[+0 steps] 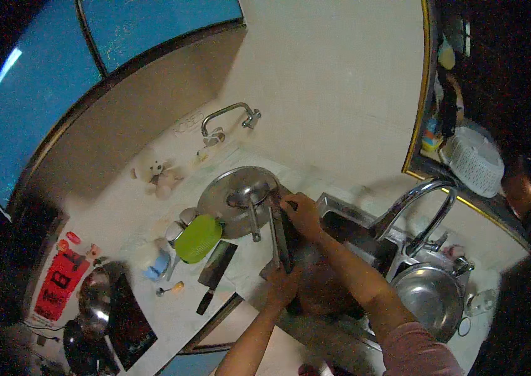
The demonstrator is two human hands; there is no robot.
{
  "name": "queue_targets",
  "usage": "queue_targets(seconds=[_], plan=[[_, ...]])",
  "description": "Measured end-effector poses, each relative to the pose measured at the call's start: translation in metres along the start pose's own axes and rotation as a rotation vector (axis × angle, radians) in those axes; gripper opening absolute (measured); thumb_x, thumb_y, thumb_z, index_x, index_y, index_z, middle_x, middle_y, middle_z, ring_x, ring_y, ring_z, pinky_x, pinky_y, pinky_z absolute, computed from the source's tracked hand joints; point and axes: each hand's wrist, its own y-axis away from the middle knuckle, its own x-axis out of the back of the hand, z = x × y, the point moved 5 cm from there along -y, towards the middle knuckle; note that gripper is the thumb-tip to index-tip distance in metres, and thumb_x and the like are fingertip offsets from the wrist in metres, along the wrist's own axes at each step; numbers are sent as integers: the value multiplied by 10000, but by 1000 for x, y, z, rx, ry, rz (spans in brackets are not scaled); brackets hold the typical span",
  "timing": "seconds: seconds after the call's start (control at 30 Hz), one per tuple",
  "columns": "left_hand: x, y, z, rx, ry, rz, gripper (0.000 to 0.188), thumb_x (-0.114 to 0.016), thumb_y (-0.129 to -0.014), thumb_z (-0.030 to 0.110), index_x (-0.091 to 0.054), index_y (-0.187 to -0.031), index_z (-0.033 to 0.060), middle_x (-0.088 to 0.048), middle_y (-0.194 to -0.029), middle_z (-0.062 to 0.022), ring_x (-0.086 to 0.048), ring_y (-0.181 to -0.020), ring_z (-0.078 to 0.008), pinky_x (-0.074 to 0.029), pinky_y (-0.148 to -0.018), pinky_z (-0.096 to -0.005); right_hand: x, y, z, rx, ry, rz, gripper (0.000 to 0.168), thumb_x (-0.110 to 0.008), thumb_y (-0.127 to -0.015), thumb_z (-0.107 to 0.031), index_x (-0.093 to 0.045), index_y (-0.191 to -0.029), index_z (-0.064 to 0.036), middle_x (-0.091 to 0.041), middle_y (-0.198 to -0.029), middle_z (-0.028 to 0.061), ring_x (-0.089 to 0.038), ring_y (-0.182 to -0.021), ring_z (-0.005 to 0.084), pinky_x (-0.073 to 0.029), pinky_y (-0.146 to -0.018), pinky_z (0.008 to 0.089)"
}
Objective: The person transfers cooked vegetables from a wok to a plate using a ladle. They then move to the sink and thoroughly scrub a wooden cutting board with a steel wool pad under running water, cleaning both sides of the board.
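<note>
My left hand [284,287] is at the near end of a long, dark, narrow object [282,242] with a pale edge, its fingers closed around it. At its far end is my right hand [300,214], fingers bent; whether it grips the object is unclear. The dimness hides what the object is. Just left of it, a round metal lid or basin [213,211] lies on the counter with a metal ladle [249,195] on it. A cleaver [217,275] rests farther left, beside a green plastic basket [198,239].
The sink [336,207] has a curved chrome faucet [415,192]. A metal bowl [425,301] stands to its right. On the left are a pan [94,301], a dark cooktop [131,324] and a red paper sign [61,284] with writing. A wall tap [230,115] projects behind.
</note>
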Motion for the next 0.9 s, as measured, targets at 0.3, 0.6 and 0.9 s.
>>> queue_targets(seconds=[0.3, 0.6, 0.9], plan=[[56, 9, 29, 354, 525, 117, 565, -371, -913, 431, -373, -1274, -3, -493, -1184, -154, -460, -1070, -239, -326, -925, -317, 47, 115, -39, 62, -251, -12, 93, -603, -782, -123, -574, -822, -44, -590, -835, 103, -573, -767, 303, -457, -659, 371], [54, 8, 37, 450, 388, 103, 588, -331, -924, 439, -294, -1338, 23, -427, -1273, -85, -436, -1087, -210, -309, -946, -310, -18, 3, 2, -16, -238, 63, 129, -595, -768, -175, -538, -756, -60, -542, -796, 150, -543, -696, 352, -444, -565, 434], [53, 12, 41, 481, 473, 150, 593, -350, -912, 464, -318, -1335, 50, -405, -1287, -72, -378, -1154, -191, -266, -986, -299, 1, 23, -4, 14, -121, 74, 169, -617, -730, -137, -502, -637, -54, -472, -613, 94, -523, -551, 301, -423, -469, 385]])
